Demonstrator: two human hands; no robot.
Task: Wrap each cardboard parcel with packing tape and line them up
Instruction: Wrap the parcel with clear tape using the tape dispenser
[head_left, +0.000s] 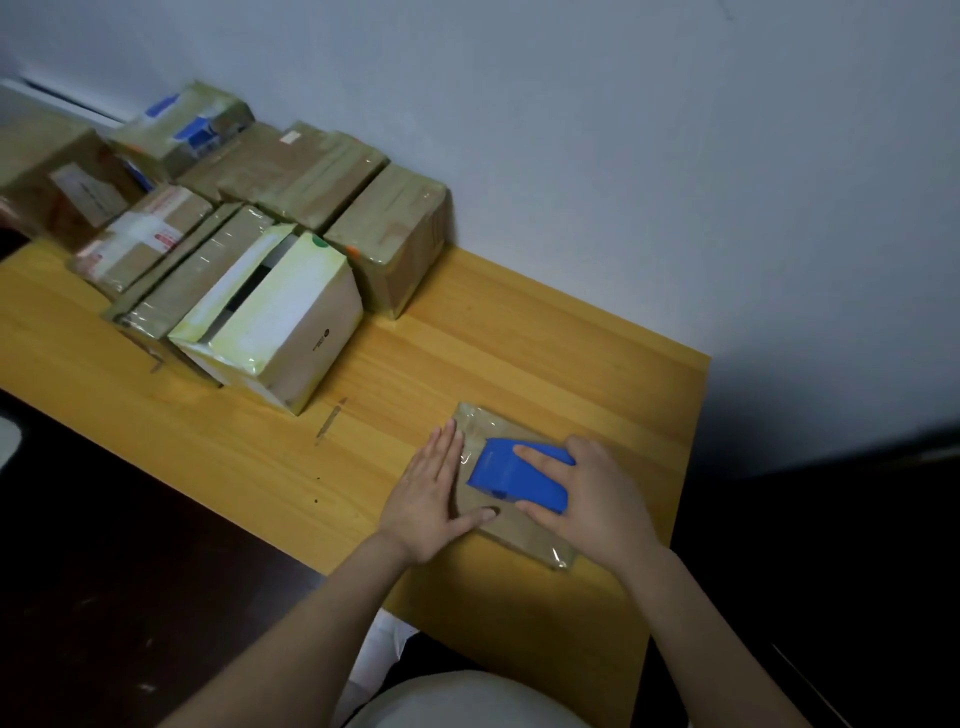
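My right hand (587, 499) is curled round the blue tape dispenser (514, 475) on the flat parcel (522, 535) lying under my 2 palms, my left hand (431, 499) pressing flat with straight fingers beside it, and if that press slackens, the dispenser's pull could skid the parcel askew.

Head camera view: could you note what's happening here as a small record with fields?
Surface: wooden table
Parcel in work: flat cardboard parcel, near the table's right front
Left hand: flat, straight fingers pressing the parcel's left side
Right hand: grips a blue tape dispenser resting on the parcel
Back left: taped parcels grouped by the wall
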